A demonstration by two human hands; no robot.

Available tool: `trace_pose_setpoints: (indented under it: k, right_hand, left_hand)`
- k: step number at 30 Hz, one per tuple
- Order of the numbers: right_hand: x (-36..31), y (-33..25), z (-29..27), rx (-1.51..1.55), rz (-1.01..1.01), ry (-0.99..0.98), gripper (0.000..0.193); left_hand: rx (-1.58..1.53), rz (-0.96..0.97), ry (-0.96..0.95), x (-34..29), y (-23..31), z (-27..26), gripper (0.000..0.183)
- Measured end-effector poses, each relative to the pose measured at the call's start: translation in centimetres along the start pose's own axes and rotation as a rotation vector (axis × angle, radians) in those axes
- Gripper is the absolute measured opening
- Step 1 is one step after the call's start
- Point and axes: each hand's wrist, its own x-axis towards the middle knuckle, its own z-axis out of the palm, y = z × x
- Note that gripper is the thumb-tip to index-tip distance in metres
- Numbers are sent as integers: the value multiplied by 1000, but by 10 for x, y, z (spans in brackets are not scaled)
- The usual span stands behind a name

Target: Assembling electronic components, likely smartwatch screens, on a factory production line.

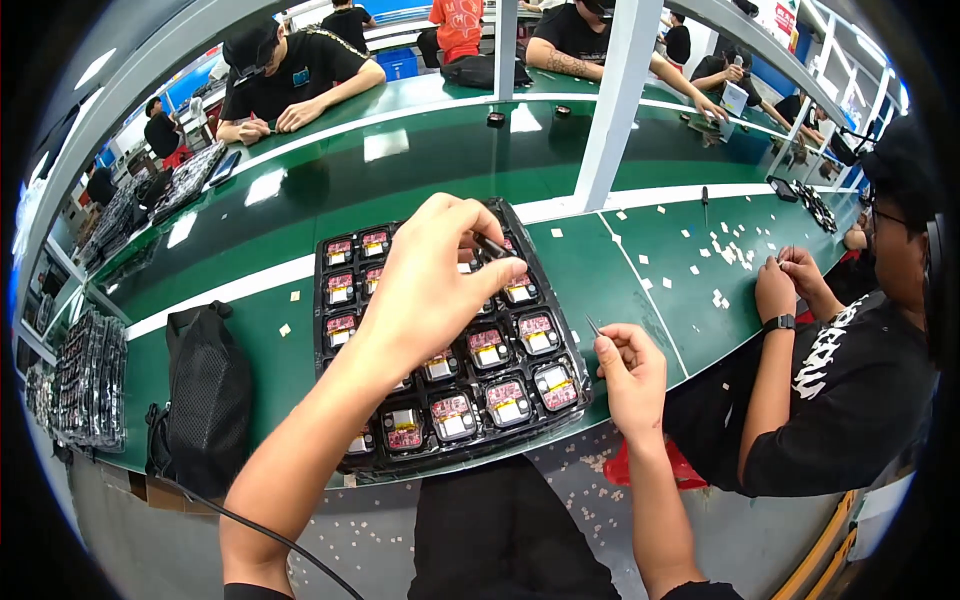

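My left hand [440, 275] reaches over a black plastic tray [321, 325] and pinches a small black casing [488, 246] between thumb and fingers, above the tray's far right pockets. Its full shape is hidden by my fingers. The pockets hold several small square devices [507, 402] with red circuit boards and silver battery-like blocks. Just right of the tray, my right hand [634, 375] is closed around a pair of thin pointed tweezers [593, 326], tip up and away from the devices. My left hand and forearm cover part of the tray's middle.
A black mesh bag [208, 395] lies left of the tray, beside stacked trays [90, 385]. Small pale squares are scattered on the green table [640, 290], with a screwdriver [705, 205]. A co-worker [850, 370] sits close on my right. A white post [615, 110] rises ahead.
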Motion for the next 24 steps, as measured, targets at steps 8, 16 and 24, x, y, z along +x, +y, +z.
trace_pose_setpoints:
  k: [8,16,24]
  right_hand:
    - [0,-2,-5,-67,-18,-14,13]
    - [0,0,-5,-55,-27,-19,12]
    - [-1,-3,-2,-44,-30,3,12]
  left_hand:
    - [388,-30,53,74,-61,32,31]
    - [648,-22,-53,63,-62,46,32]
    - [468,114,0,30,-44,19,41]
